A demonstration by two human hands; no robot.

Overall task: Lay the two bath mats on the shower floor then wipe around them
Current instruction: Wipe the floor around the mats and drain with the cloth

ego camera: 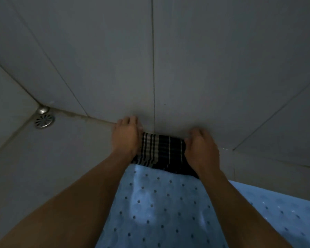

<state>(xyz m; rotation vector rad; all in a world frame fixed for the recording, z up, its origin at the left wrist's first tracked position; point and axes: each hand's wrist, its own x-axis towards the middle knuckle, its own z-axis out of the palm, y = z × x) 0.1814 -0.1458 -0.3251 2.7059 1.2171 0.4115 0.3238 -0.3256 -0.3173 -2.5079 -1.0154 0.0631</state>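
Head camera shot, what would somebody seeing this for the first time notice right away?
First, the two bare hands, left hand and right hand, pressing a dark striped cloth against the floor where it meets the tiled wall. Below them a pale blue bath mat dotted with small holes fills the lower middle. At far left, a round metal drain sits in the corner.

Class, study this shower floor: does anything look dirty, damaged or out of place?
Only one thing: dark grime stains the grout joint where floor meets wall, beside the round metal drain. The blue perforated bath mat lies flat, and both hands press a dark striped cloth.
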